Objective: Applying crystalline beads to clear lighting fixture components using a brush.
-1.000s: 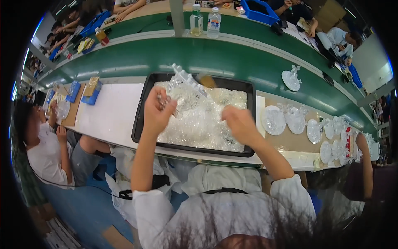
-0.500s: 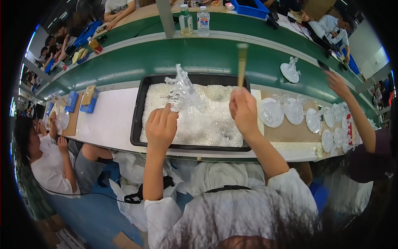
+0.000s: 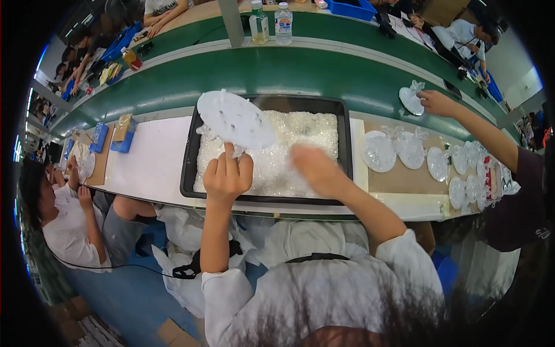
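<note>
At the centre of the frame you have a white disc (image 3: 234,120) with small dark spots. Below it, your tray (image 3: 346,147) is black, and the granules (image 3: 283,165) are whitish, with bright glittering speckles. Your shirt (image 3: 347,292), lower centre, is pale grey. The long worktop (image 3: 324,81), upper centre, is plain dark green; the dark maroon sleeve (image 3: 527,185) is at right.

from here the white disc (image 3: 236,120) looks like smooth plastic; the granules (image 3: 263,176) rough, glittery; the black tray (image 3: 346,141) matt plastic.
</note>
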The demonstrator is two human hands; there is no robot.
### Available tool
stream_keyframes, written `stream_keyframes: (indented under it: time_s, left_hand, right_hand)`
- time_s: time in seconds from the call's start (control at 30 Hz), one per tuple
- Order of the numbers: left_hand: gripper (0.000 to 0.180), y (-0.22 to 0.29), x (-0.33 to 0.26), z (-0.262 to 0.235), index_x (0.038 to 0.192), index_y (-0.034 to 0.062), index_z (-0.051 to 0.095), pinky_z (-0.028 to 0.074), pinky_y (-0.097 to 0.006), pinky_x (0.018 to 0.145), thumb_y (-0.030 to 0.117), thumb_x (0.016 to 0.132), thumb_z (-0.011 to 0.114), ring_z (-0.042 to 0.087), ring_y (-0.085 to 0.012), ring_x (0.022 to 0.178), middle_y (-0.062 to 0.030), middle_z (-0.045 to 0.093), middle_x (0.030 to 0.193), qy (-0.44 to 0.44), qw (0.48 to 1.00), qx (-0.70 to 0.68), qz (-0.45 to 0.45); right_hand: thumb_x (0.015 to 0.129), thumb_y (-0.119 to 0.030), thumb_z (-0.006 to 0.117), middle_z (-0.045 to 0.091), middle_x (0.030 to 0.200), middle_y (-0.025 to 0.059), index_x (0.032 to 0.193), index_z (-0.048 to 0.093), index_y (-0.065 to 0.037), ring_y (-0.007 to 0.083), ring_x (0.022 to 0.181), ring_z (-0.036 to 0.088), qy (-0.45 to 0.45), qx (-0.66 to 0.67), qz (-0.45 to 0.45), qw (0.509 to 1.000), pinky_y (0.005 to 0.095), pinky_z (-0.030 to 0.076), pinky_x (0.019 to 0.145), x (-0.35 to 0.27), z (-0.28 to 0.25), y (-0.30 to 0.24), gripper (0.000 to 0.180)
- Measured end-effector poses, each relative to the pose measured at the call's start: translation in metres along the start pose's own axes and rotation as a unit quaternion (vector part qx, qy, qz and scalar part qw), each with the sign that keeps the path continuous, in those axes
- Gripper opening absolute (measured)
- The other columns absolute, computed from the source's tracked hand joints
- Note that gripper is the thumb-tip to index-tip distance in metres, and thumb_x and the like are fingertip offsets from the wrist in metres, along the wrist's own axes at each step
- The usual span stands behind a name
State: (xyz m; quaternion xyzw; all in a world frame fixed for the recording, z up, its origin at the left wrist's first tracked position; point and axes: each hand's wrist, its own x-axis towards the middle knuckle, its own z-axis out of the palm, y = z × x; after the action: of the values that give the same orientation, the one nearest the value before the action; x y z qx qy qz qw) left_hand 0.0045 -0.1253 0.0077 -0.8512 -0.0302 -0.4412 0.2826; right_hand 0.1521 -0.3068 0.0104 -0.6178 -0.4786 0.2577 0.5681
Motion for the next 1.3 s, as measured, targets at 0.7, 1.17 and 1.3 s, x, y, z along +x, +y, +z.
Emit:
stream_keyframes:
  time_s: [0.7,1.17,1.3]
  left_hand:
    - [0.028,0.003,0.017,0.000,0.084,0.0101,0.038,0.040,-0.021,0.049,0.002,0.092,0.064,0.060,-0.0111,0.067,-0.0057,0.065,0.080,0.081,0.637,-0.595,-0.483]
    - [0.028,-0.028,0.017,0.022,0.114,-0.0025,0.055,0.042,-0.018,0.036,0.018,0.095,0.052,0.056,-0.0059,0.048,-0.0056,0.066,0.082,0.077,0.324,-0.769,-0.545]
    - [0.031,-0.031,0.013,0.036,0.117,-0.0019,0.058,0.045,-0.017,0.040,0.019,0.094,0.052,0.060,-0.0067,0.056,-0.0037,0.068,0.086,0.051,0.252,-0.757,-0.600]
  right_hand:
    - [0.093,-0.015,0.051,0.051,0.058,0.0014,0.071,0.058,-0.001,0.0090,0.054,0.046,0.077,-0.210,-0.059,0.973,0.0275,0.037,0.051,0.037,-0.029,-0.004,0.027]
    - [0.076,-0.010,0.068,0.051,0.055,0.0096,0.063,0.052,-0.001,0.0175,0.051,0.050,0.005,-0.243,-0.031,0.970,0.0318,0.042,0.051,0.060,-0.028,0.004,0.022]
    - [0.075,-0.005,0.062,0.061,0.065,0.0184,0.068,0.059,-0.001,0.0317,0.058,0.062,0.311,0.019,0.000,0.950,0.0371,0.048,0.055,0.067,-0.045,0.011,0.008]
